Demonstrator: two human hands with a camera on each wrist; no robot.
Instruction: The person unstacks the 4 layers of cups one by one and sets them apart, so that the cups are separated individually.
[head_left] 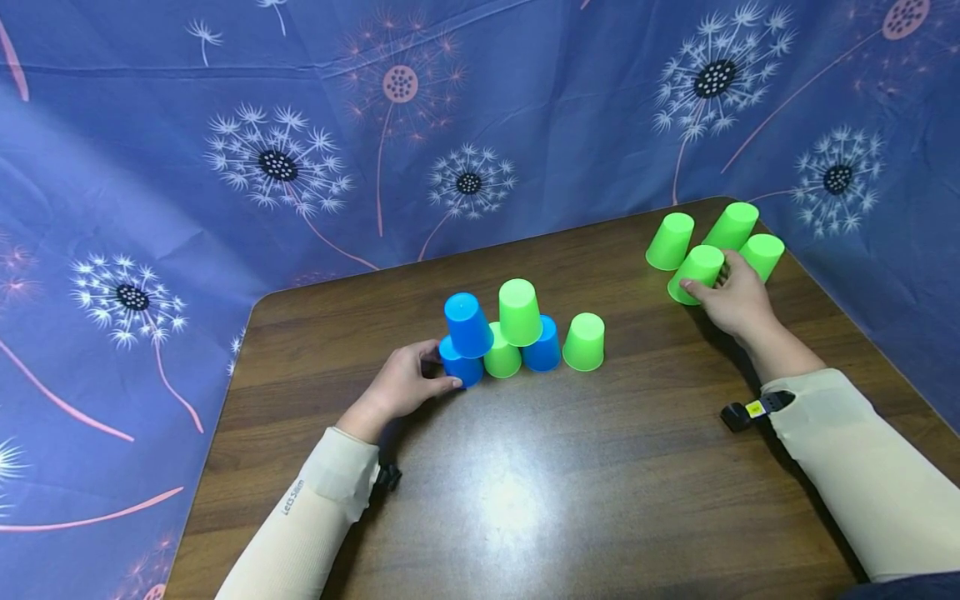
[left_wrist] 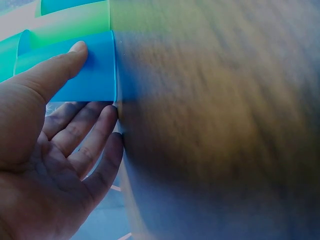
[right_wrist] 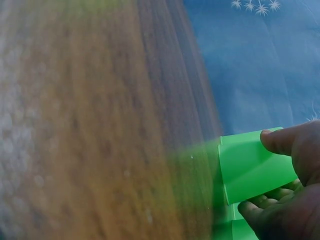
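Note:
In the head view a row of upside-down cups stands mid-table. My left hand (head_left: 405,382) holds the lower-left blue cup (head_left: 462,367), thumb at its front and fingers round its far left side. In the left wrist view the thumb lies on that blue cup (left_wrist: 92,70). An upper blue cup (head_left: 468,323) and an upper green cup (head_left: 519,310) bridge the row below. My right hand (head_left: 738,298) grips a green cup (head_left: 697,271) among several green cups at the back right. The right wrist view shows the thumb on this green cup (right_wrist: 255,162).
The lower row also has a green cup (head_left: 502,354), a blue cup (head_left: 545,348) and a separate green cup (head_left: 584,343) at its right end. Beside my right hand stand other green cups (head_left: 670,242). A blue dandelion-print cloth (head_left: 555,158) hangs behind the wooden table (head_left: 600,483).

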